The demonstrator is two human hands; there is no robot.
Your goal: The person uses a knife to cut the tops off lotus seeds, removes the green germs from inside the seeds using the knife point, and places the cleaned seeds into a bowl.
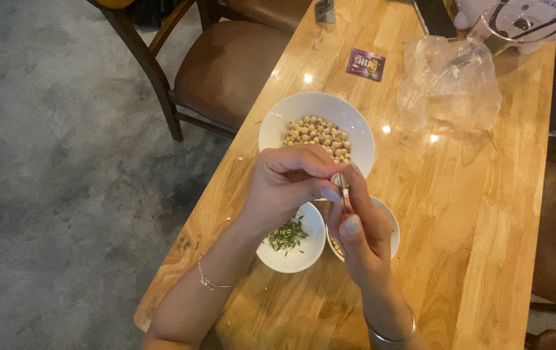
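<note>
My left hand (287, 185) pinches a small pale seed (338, 179) between thumb and fingers, just above the bowls. My right hand (359, 230) grips a thin metal pick (344, 194) whose tip meets the seed. Behind the hands stands a large white bowl (291, 110) full of pale round seeds (317, 133). Under my left hand sits a small white bowl (297, 256) with green sprout bits (287, 235). A second small white bowl (391, 223) lies beneath my right hand, mostly hidden, with a few seeds showing.
All rests on a wooden table (472, 214). A crumpled clear plastic bag (449, 84) lies at the back right, a small purple packet (366, 64) behind the big bowl. A brown-cushioned wooden chair (226, 65) stands at the table's left side over grey floor.
</note>
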